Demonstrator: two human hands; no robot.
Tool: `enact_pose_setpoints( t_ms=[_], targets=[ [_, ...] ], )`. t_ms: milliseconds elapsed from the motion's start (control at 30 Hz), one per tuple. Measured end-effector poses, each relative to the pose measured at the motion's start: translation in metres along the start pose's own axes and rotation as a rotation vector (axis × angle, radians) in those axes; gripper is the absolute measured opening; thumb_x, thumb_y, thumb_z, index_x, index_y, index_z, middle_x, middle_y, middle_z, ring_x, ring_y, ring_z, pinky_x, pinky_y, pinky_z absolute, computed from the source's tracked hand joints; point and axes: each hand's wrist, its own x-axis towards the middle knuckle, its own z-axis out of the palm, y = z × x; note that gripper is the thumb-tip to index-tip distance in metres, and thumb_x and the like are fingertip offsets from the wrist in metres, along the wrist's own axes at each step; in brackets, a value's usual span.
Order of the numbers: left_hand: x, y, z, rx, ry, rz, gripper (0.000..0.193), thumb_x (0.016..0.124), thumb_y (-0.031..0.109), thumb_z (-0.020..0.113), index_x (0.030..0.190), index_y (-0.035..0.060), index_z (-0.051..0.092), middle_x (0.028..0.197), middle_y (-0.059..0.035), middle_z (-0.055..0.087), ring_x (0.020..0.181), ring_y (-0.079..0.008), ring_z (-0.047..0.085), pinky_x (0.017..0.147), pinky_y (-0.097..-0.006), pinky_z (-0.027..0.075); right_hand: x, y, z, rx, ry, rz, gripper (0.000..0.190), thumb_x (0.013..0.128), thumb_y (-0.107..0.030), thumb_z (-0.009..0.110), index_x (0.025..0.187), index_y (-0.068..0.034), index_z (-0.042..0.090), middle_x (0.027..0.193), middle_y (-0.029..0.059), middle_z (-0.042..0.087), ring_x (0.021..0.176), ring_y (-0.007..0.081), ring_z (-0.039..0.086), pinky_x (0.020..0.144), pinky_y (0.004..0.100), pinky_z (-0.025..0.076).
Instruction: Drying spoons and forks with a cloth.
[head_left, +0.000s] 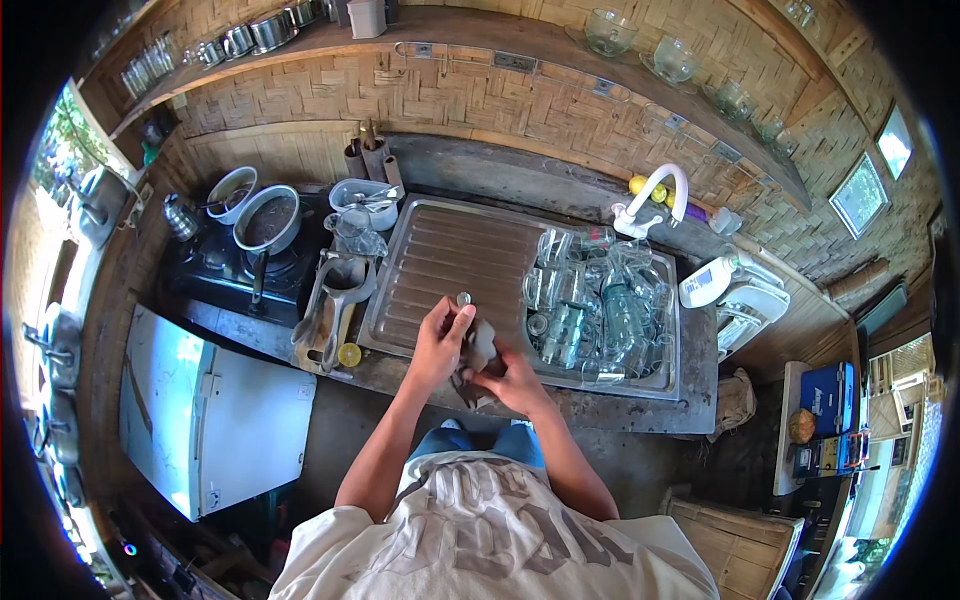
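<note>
My left hand (441, 337) pinches a small shiny metal piece (464, 299), perhaps the end of a spoon, between thumb and fingers. A brown and grey cloth (480, 346) hangs between the two hands, and my right hand (516, 381) grips its right side. Both hands are over the front edge of a steel sink's ribbed drainboard (469, 251). To their right, the basin is heaped with glass mugs and tumblers (619, 315). A white plastic tub (365, 201) with cutlery stands beyond the drainboard's left corner.
Pots (268, 221) stand on the black gas stove (217, 262) at left. A wooden board (319, 352) holds ladle-like utensils and a cut citrus half (349, 355). A white curved faucet (660, 195) rises behind the basin. Glass bowls (610, 34) line the shelf above.
</note>
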Motion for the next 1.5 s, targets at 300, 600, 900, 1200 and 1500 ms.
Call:
enact_pose_setpoints(
  t_ms=[300, 600, 900, 1200, 1500],
  targets=[
    [0.002, 0.009, -0.006, 0.12, -0.142, 0.028, 0.03, 0.096, 0.025, 0.064, 0.081, 0.0016, 0.051, 0.066, -0.0011, 0.049, 0.063, -0.007, 0.045, 0.058, -0.0251, 0.039, -0.001, -0.025, -0.009, -0.268, 0.013, 0.067, 0.037, 0.08, -0.016, 0.079, 0.108, 0.003, 0.065, 0.095, 0.0133, 0.071, 0.088, 0.0166, 0.066, 0.082, 0.0331, 0.051],
    [-0.003, 0.021, -0.004, 0.32, -0.217, 0.013, 0.029, 0.091, 0.023, 0.071, 0.082, -0.0004, 0.057, 0.066, -0.0015, 0.054, 0.063, -0.0064, 0.048, 0.056, -0.0251, 0.039, 0.006, -0.018, -0.019, -0.278, 0.029, -0.023, 0.032, 0.076, -0.005, 0.077, 0.106, 0.002, 0.068, 0.092, 0.0146, 0.073, 0.085, 0.0176, 0.069, 0.079, 0.0317, 0.052],
    [-0.005, 0.033, -0.009, 0.148, 0.007, -0.06, 0.025, 0.091, 0.017, 0.072, 0.075, 0.0037, 0.059, 0.065, 0.0074, 0.051, 0.06, 0.0001, 0.041, 0.053, -0.0193, 0.031, -0.003, -0.01, -0.008, -0.234, 0.059, -0.029, 0.029, 0.08, -0.011, 0.077, 0.106, 0.0, 0.069, 0.093, 0.0134, 0.073, 0.085, 0.0151, 0.068, 0.078, 0.0319, 0.051],
    [-0.009, 0.018, 0.003, 0.134, -0.011, 0.038, 0.028, 0.091, 0.013, 0.07, 0.075, 0.0022, 0.049, 0.07, 0.0012, 0.048, 0.062, -0.0054, 0.041, 0.055, -0.0234, 0.036, 0.0, -0.021, -0.008, -0.204, 0.09, 0.03, 0.027, 0.08, -0.009, 0.077, 0.103, 0.002, 0.069, 0.088, 0.0099, 0.073, 0.083, 0.0132, 0.066, 0.077, 0.0304, 0.051],
    [-0.008, 0.008, 0.005, 0.04, -0.103, 0.085, 0.018, 0.09, 0.007, 0.068, 0.082, -0.0001, 0.054, 0.094, -0.0033, 0.054, 0.083, -0.0103, 0.053, 0.072, -0.024, 0.043, 0.007, -0.022, -0.014, -0.167, 0.1, 0.013, 0.027, 0.076, 0.0, 0.072, 0.102, 0.004, 0.068, 0.088, 0.0105, 0.073, 0.082, 0.0135, 0.066, 0.076, 0.0315, 0.05]
  ],
)
